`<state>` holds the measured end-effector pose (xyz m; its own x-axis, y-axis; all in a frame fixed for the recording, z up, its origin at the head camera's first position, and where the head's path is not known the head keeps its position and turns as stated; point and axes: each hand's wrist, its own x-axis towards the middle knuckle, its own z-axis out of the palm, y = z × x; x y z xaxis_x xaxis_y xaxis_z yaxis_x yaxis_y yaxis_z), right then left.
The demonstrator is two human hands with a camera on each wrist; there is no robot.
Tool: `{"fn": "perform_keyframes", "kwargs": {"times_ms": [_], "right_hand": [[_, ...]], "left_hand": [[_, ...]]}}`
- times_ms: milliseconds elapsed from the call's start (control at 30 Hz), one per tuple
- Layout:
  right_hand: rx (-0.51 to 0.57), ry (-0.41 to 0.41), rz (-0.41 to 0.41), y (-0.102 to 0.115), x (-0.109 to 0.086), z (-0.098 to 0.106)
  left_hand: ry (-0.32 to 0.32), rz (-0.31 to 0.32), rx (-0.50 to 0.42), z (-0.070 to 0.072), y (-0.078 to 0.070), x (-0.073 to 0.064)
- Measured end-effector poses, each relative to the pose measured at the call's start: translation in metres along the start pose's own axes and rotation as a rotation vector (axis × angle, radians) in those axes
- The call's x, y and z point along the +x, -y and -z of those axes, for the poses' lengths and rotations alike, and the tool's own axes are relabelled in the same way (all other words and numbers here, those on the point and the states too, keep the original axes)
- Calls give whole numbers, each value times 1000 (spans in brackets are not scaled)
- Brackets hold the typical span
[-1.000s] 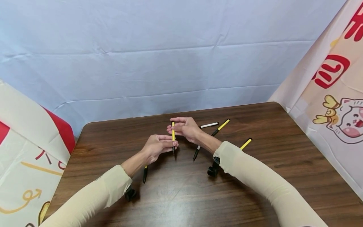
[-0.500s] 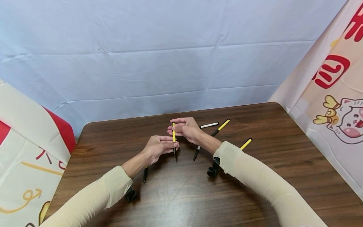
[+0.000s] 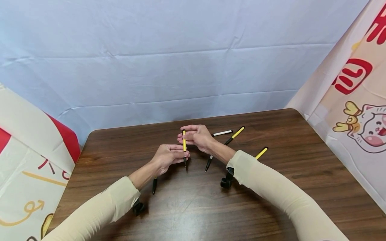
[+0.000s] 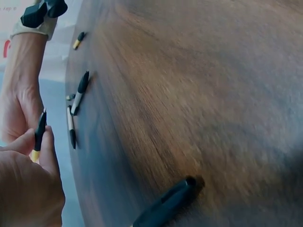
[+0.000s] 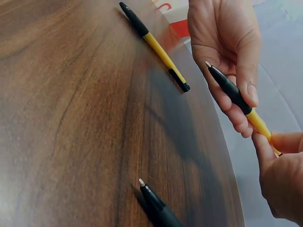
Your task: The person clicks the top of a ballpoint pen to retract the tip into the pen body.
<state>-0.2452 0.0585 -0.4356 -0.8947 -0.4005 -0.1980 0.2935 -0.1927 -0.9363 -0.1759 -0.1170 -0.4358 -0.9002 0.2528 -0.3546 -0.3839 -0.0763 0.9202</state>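
In the head view my left hand [image 3: 166, 156] and right hand [image 3: 199, 136] hold one yellow ballpoint pen [image 3: 184, 144] between them, above the table near its back edge. Its black grip section [image 5: 229, 87] points down toward me, with the metal tip showing. The left thumb and fingers pinch the pen at this black part. Farther up, the right thumb and index finger pinch the yellow barrel near its black end, as the right wrist view shows. A second yellow-and-black pen [image 5: 158, 49] lies on the table by my left wrist, partly hidden by it in the head view.
On the wooden table [image 3: 187, 207], a white pen [image 3: 222, 133] and a yellow pen [image 3: 238, 132] lie behind my right wrist. A black-gripped pen [image 3: 208, 163] and another yellow pen [image 3: 261, 152] are partly covered by my right arm. A pale cloth [image 3: 169, 67] hangs behind.
Both hands keep their hold on the pen. The left hand and the pen's tip have shifted very slightly toward me; the right hand and the loose pens stay in place.
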Motion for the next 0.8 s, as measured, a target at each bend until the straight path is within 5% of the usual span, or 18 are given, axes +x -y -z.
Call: {"fn": "perform_keyframes", "kwargs": {"times_ms": [800], "right_hand": [[16, 6, -36, -11, -4, -12]], "left_hand": [[4, -29, 186, 17, 8, -7]]}}
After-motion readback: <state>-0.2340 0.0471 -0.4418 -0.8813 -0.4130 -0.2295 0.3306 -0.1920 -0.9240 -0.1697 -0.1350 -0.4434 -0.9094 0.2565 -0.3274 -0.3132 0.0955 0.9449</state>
